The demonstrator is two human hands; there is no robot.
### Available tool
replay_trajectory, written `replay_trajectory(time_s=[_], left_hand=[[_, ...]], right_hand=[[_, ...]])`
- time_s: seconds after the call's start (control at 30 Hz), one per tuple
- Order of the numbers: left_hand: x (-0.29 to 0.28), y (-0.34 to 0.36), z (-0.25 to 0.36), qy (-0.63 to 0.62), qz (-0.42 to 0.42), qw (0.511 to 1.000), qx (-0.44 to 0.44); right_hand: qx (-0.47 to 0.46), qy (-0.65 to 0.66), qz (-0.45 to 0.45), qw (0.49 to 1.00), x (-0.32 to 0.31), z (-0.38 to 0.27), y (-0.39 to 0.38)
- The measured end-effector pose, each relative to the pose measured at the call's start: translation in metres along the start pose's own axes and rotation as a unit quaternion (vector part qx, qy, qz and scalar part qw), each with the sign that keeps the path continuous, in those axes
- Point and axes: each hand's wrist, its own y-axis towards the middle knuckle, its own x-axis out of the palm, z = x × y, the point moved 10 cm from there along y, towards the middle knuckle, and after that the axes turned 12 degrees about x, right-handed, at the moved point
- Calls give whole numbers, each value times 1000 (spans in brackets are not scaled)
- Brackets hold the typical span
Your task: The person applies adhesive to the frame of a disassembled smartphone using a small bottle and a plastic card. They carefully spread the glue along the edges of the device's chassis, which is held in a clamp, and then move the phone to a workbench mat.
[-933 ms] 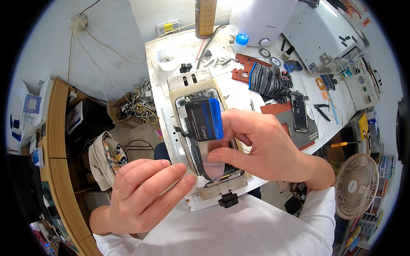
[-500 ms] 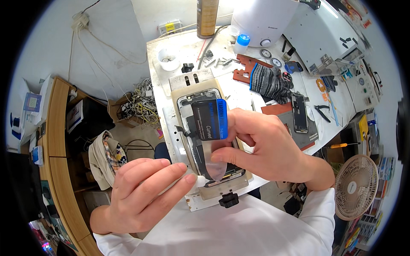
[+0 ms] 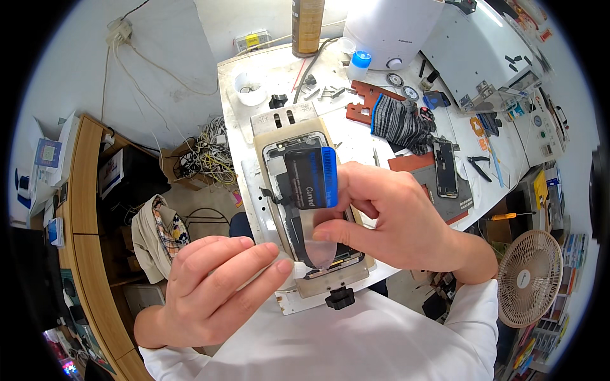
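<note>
A phone [image 3: 294, 141] with its insides exposed lies in a clamping holder [image 3: 268, 164] on the bench. My right hand [image 3: 397, 213] pinches a thin metal pry blade [image 3: 316, 244] with a black and blue grip [image 3: 311, 180]. The blade's rounded tip lies over the phone's near end. My left hand [image 3: 219, 286] is closed on a small translucent bottle with a white cap [image 3: 298, 270], held by the phone's near left corner. Fingers hide most of the bottle. Whether the blade tip touches the phone I cannot tell.
Black knobs [image 3: 340, 298] stick out at the holder's ends. Rightward lie a grey glove [image 3: 401, 124], another opened phone [image 3: 446, 168] on a mat and black pliers [image 3: 478, 168]. Behind stand a white cup [image 3: 250, 89], a blue-capped bottle [image 3: 359, 65] and a tall spray can [image 3: 307, 28].
Almost nothing differs. Both hands, the pry blade and the phone keep practically the same places.
</note>
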Motion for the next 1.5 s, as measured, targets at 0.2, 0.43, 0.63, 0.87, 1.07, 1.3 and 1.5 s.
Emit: replay_trajectory(time_s=[0.2,0.43,0.63,0.87,1.07,1.3,1.5], left_hand=[[0,0,1,5,4,1000,2],[-1,1,0,3,1,1000,3],[-1,0,0,5,-3,1000,3],[-2,-1,0,8,-1,1000,2],[-1,-1,0,6,4,1000,6],[-1,0,0,7,4,1000,11],[0,0,0,7,-1,1000,10]], right_hand=[[14,0,-7,1000,0,2,0],[11,-4,-10,1000,2,2,1],[-9,1,6,1000,1,2,1],[-5,4,-7,1000,3,0,2],[-16,16,2,1000,3,3,2],[-22,-8,5,1000,2,-1,2],[-20,-4,13,1000,0,1,0]])
